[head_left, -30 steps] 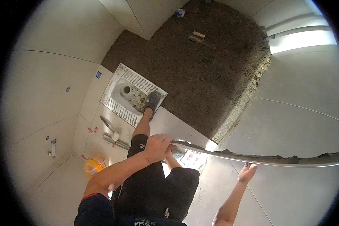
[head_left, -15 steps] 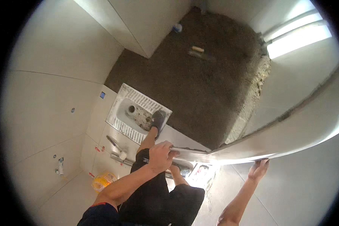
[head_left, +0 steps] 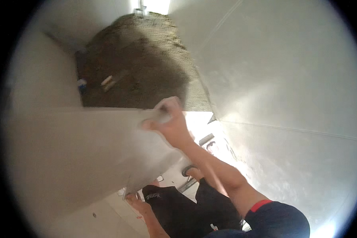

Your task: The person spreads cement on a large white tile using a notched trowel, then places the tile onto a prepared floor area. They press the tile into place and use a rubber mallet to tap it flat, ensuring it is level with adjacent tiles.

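- My right hand (head_left: 168,123) has its grip closed over the top edge of a large pale tile (head_left: 75,154), fingers (head_left: 166,105) curled over the rim and thumb pressed on the near face.
- The tile stands tilted in front of me and fills the left half of the view, its upper edge running across from the left to my right hand.
- My left hand (head_left: 134,199) sits low at the tile's bottom corner, touching its underside; the tile hides the fingers, so I cannot tell how that grip stands.
- Beyond the tile lies a dark bed of rough mortar (head_left: 142,67) with a small pale tool (head_left: 108,81) lying on it.
- To my right rises a glossy white tiled wall (head_left: 289,99).
- My dark trousers (head_left: 186,206) show below.
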A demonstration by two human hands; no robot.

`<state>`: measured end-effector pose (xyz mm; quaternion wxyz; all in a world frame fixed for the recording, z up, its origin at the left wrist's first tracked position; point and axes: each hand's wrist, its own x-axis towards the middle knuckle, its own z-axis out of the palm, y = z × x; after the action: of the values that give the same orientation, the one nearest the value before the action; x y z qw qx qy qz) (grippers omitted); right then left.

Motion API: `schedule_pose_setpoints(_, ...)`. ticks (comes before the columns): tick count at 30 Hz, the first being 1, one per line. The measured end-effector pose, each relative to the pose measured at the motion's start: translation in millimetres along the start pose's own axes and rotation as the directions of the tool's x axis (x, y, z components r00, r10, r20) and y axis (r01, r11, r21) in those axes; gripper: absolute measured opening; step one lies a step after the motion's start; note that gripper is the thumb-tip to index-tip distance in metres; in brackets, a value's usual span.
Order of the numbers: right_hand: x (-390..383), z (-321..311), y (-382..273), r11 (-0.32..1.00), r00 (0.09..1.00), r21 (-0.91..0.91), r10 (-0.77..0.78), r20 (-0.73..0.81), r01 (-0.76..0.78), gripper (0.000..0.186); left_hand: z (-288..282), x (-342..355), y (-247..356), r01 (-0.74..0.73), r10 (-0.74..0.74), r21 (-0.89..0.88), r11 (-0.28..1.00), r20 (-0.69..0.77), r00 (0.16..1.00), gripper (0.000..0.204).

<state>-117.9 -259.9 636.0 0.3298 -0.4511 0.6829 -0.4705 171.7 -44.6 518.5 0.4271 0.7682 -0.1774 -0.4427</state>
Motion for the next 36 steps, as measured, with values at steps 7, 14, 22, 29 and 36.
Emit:
schedule_pose_setpoints(7,-26,24,-34,1.0,1.0,-0.023,0.001,0.006,-0.001,0.05,2,-1,-36,0.166,-0.15,-0.277,0.947,0.078,0.986,0.073)
schedule_pose_setpoints(14,-16,64,-61,0.993,0.994,0.036,-0.111,0.017,0.11,0.05,17,14,-41,0.227,-0.244,-0.358,0.906,-0.003,0.97,0.075)
schedule_pose_setpoints(22,4,94,-46,0.95,0.951,-0.038,-0.308,0.025,0.309,0.051,62,32,-58,0.33,-0.32,-0.472,0.818,0.102,0.942,0.071)
schedule_pose_setpoints(29,15,134,29,0.908,0.905,-0.016,-0.419,-0.069,0.419,0.058,115,54,-132,0.435,-0.402,-0.44,0.785,0.172,0.899,0.072)
schedule_pose_setpoints(36,19,224,112,0.876,0.87,-0.138,-0.478,-0.119,0.462,0.054,142,84,-189,0.544,-0.495,-0.391,0.742,0.227,0.839,0.072)
